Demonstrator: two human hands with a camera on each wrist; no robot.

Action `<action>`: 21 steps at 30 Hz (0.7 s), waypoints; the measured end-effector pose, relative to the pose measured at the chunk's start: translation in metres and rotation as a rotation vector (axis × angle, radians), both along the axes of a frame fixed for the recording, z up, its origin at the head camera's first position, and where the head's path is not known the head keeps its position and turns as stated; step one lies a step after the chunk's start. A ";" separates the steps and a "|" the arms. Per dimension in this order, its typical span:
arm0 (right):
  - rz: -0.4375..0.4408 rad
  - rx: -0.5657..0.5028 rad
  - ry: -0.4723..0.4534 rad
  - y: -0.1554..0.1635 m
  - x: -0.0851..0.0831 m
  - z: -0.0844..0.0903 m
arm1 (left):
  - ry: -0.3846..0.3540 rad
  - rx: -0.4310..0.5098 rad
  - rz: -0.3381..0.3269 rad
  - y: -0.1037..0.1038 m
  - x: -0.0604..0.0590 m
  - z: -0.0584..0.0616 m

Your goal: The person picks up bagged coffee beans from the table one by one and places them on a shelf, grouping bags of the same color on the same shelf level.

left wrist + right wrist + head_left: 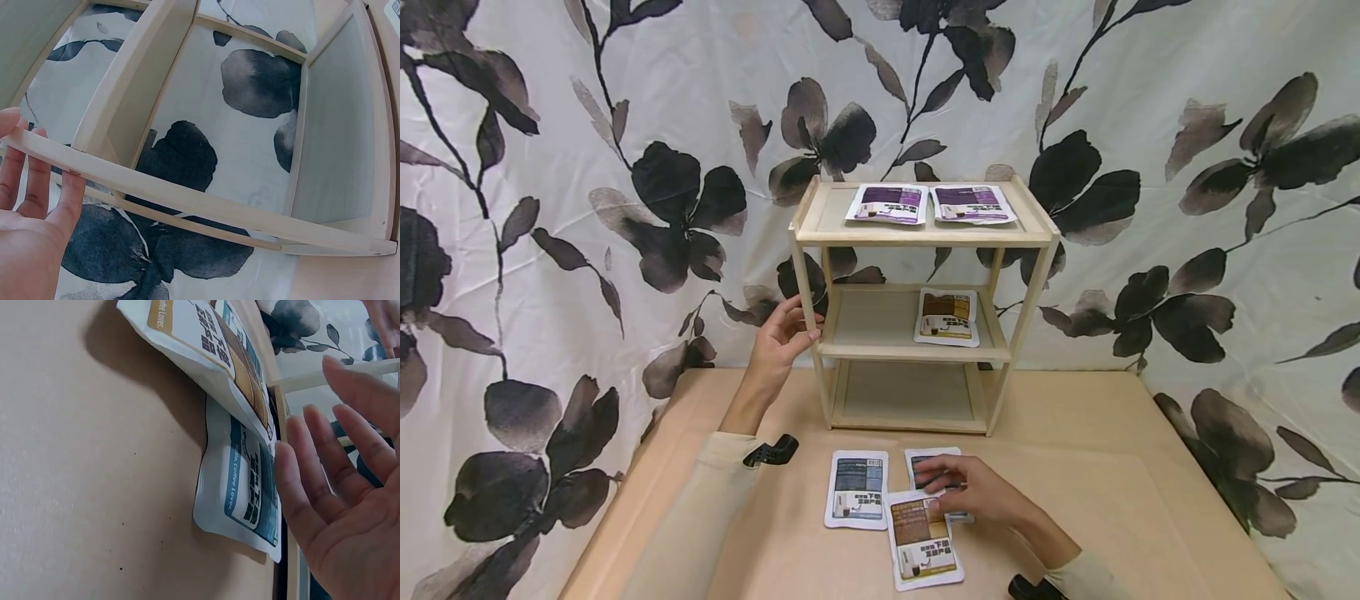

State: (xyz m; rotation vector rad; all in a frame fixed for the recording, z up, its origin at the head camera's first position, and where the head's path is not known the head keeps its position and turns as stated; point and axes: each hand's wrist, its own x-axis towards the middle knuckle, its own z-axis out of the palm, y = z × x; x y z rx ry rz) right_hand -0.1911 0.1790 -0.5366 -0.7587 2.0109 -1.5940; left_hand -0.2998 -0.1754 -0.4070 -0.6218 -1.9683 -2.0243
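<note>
My left hand (778,342) grips the left front post (181,200) of a small wooden shelf (917,353), thumb on one side and fingers behind. On the table, a brown-and-white coffee pouch (922,550) partly overlaps a blue-and-white coffee pouch (250,487). Just over these two hovers my right hand (977,492), its fingers spread and loosely bent. Nothing lies in its palm in the right wrist view. Part of the overlapped pouch is hidden by this hand and the brown pouch. Another blue pouch (857,490) lies flat to the left.
Two purple coffee pouches (890,204) lie side by side on the top tier. One more brown pouch (947,317) rests on the right of the middle tier. A flower-printed cloth (685,100) hangs behind the table (1075,450).
</note>
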 end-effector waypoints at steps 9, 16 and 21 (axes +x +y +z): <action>-0.173 0.181 0.103 -0.004 0.014 0.003 | 0.009 -0.005 0.000 0.000 0.000 -0.001; -0.239 0.220 0.261 -0.013 0.027 -0.008 | 0.005 0.009 -0.004 0.000 0.000 -0.002; -0.290 0.364 0.433 -0.021 0.034 -0.014 | 0.017 0.018 -0.007 0.000 -0.001 -0.002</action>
